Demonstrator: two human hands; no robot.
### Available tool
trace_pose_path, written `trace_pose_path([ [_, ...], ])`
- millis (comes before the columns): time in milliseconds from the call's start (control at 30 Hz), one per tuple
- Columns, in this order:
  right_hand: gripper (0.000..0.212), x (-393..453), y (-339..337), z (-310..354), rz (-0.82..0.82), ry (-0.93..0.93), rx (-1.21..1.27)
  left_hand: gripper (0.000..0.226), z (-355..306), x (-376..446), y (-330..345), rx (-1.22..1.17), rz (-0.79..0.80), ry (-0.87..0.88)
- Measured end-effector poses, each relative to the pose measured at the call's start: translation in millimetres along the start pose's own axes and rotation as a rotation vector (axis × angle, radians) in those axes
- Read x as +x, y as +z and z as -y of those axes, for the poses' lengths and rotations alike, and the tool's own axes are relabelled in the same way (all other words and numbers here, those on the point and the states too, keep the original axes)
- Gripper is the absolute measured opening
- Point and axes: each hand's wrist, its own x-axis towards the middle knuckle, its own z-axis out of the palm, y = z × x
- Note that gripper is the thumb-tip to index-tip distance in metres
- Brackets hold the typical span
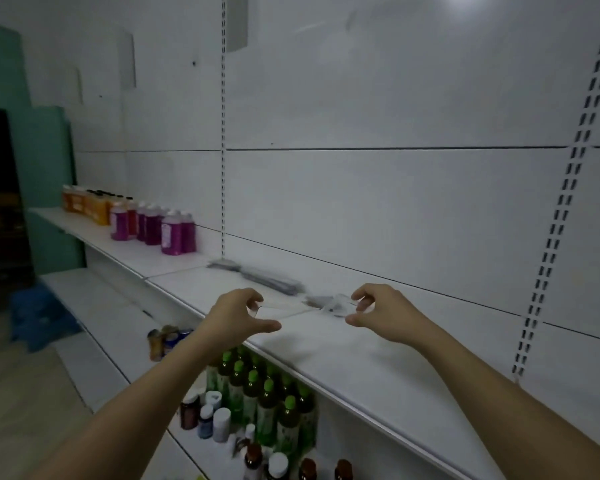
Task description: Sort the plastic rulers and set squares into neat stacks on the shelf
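Observation:
A clear plastic ruler (288,308) stretches between my two hands just above the white shelf (343,362). My left hand (238,315) pinches its left end with curled fingers and thumb. My right hand (374,315) pinches the right end, close to a small blurred heap of clear set squares (329,303). Behind them, against the back wall, lies a long grey stack of rulers (257,275). The picture is dim and blurred, so the edges of the clear pieces are hard to make out.
Purple and orange bottles (167,233) stand on the shelf to the left. Green-capped bottles (267,393) and small jars fill the shelf below. A blue stool (39,317) sits on the floor at left. The slotted upright (565,188) runs down the wall at right.

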Motion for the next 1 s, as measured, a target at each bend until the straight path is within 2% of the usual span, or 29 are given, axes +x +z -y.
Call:
trace_pose_path([
  [333,0.039,200.8,109.3,26.1,0.062,0.0,0.152,0.072,133.4,138.8,-39.3,0.124,0.03,-0.115],
  [567,0.04,301.5,151.1,54.1,0.069,-0.025,0.139,0.068,206.0,227.6,-66.1,0.136,-0.016,-0.137],
  [800,0.043,366.3,186.9,79.1,0.019,0.021,0.1,0.06,271.1,316.0,-74.6,0.056,-0.031,-0.025],
  [1000,0.043,415.5,229.1,94.3,-0.104,0.172,0.066,0.059,323.9,404.2,-61.1,0.001,0.065,0.106],
])
